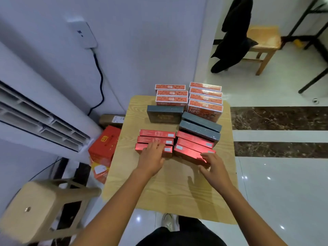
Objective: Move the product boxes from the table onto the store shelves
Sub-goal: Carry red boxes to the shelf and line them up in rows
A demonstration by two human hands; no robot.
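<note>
Upright product boxes stand in rows on a small wooden table (170,189). Nearest me are two rows of shiny red boxes: a left row (157,133) and a right row (195,139). Behind them stand dark grey boxes (165,114) and, at the far edge, orange patterned boxes (205,105). My left hand (152,157) rests on the front red box of the left row (140,148), fingers over its top. My right hand (212,166) grips the front red box of the right row (190,153) at its right end. No shelves are in view.
A standing air conditioner (40,118) is at the left, red cartons (104,144) on the floor beside the table, and a beige plastic stool (35,210) at lower left. A wooden stool (264,43) with a dark garment stands at the back right on glossy floor.
</note>
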